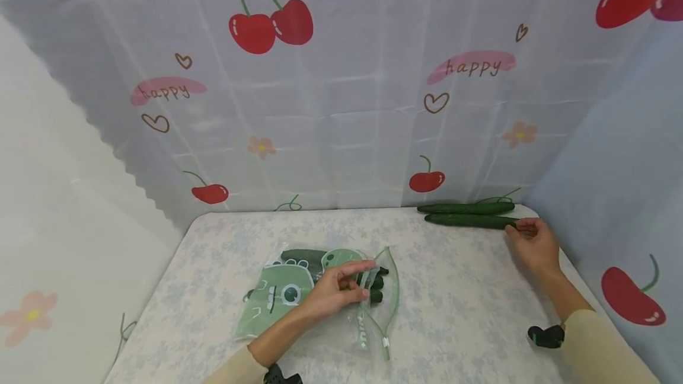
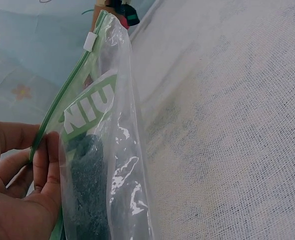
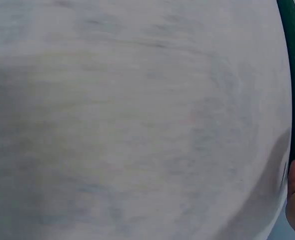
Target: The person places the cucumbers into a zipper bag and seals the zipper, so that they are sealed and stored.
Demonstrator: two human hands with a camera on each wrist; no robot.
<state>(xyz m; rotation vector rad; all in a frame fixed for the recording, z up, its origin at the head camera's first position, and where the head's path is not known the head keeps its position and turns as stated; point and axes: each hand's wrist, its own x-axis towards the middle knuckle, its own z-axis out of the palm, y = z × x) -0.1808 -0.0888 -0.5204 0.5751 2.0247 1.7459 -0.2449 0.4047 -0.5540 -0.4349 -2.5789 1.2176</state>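
A clear zip bag [image 1: 363, 336] printed with a green cartoon monster lies on the table with several dark green cucumbers [image 1: 301, 255] inside. My left hand [image 1: 333, 292] pinches its green-edged mouth, which gapes toward the right. In the left wrist view, the fingers [image 2: 50, 165] hold the green zip strip, and a white slider [image 2: 89, 42] sits farther along it. At the back right, two more cucumbers lie side by side. My right hand [image 1: 536, 248] grips the right end of the nearer cucumber [image 1: 464, 220]; the farther cucumber [image 1: 453, 208] lies just behind it.
A pale floral cloth covers the table [image 1: 453, 301]. A curtain [image 1: 341, 105] printed with cherries hangs along the back edge, and a bluish sheet [image 1: 629, 194] rises close beside my right arm. White sheeting [image 1: 64, 194] stands at the left.
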